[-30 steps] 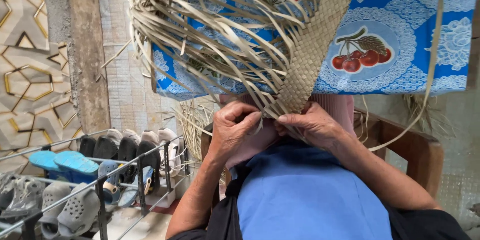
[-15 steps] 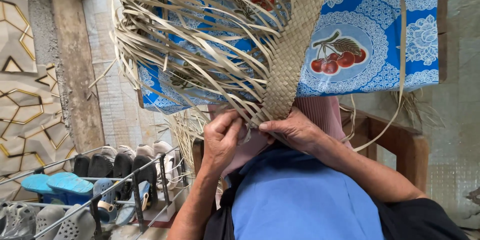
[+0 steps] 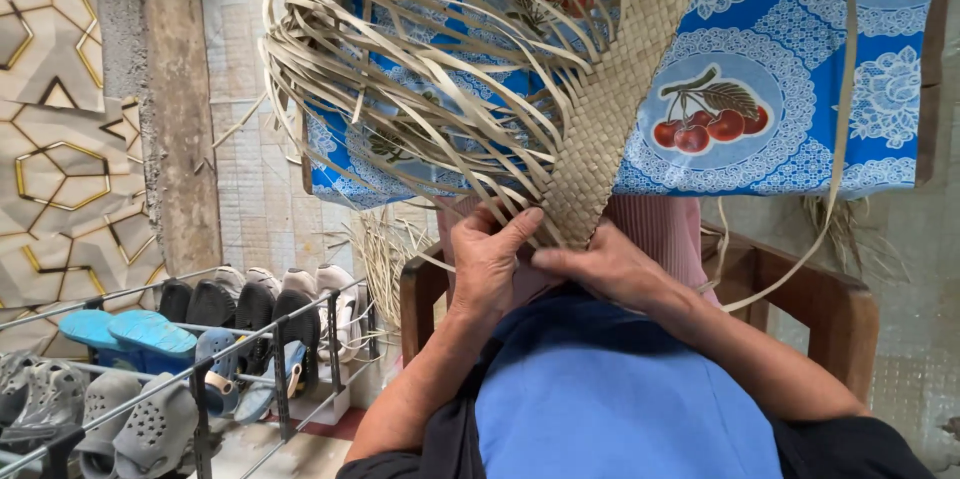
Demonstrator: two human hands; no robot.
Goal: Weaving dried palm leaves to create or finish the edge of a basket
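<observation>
Both my left hand and right hand pinch the woven palm strip at its lower end, feels light, springy, loose strands probably snap if creased.

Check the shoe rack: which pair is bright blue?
The blue sandals on the rack's upper left rail; the neighbours are black, white or grey.

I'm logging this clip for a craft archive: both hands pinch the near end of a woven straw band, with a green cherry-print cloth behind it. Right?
Not quite: the cherry-print cloth is blue, not green, as the head view shows. Otherwise right: left hand and right hand pinch the woven band's near end.
</observation>
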